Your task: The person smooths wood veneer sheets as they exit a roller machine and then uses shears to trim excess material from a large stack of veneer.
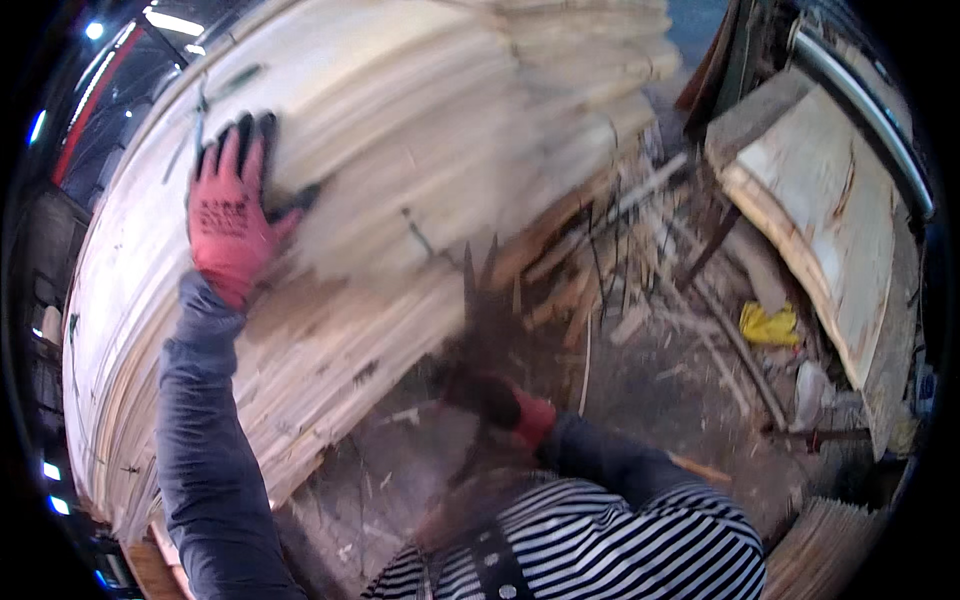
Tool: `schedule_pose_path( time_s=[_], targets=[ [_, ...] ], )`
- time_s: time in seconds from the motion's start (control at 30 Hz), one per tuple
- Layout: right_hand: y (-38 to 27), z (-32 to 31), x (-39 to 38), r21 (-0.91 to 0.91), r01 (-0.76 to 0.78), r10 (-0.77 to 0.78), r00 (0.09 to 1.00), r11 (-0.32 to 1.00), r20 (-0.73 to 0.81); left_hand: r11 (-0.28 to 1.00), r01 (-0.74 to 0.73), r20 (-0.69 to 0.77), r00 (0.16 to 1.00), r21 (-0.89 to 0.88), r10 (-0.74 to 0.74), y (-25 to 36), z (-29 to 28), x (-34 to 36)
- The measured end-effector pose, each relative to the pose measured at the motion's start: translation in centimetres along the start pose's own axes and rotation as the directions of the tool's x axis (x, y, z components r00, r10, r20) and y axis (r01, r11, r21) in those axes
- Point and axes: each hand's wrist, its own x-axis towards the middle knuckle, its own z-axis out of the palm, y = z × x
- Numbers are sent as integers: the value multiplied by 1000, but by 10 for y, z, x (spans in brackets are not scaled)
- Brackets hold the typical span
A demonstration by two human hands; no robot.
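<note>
My left hand (232,215), in a red glove with dark fingertips, lies flat with fingers spread on a tall stack of thin pale wood sheets (390,130). Low in front of my body, my right hand (500,402) wears a similar glove and is closed, smeared by motion. From it rises a dark pronged tool (485,300) with pointed tips, beside the edge of the stack. Blur hides its exact kind and how my fingers wrap it. Short dark strands (420,232) lie on the stack near the tips.
Wood scraps and splinters (650,235) litter the floor right of the stack. Farther right, a large wood sheet (825,200) lies under a metal roller (865,115). A yellow crumpled thing (768,324) lies beneath it. Another stack of sheets (825,548) stands at lower right.
</note>
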Motion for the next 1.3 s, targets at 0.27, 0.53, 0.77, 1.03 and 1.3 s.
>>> schedule_pose_path(
  time_s=[0.27,0.53,0.77,1.03,1.3],
  targets=[
    [84,23,58,9,63,-62,993,998,-98,984,25,-6,1000,175,-25,-13,2,-10],
    [104,42,92,216,243,-224,968,946,-109,990,-31,-101,994,137,45,-24,15,-12],
    [111,43,96,245,288,-272,957,926,-97,990,-64,-173,981,123,85,-28,18,-10],
    [99,39,94,222,314,-290,948,923,-135,990,-70,-176,980,126,91,-26,19,-9],
    [112,43,92,315,244,-229,970,917,-84,978,-2,-86,996,208,21,-22,16,-11]
  ],
)
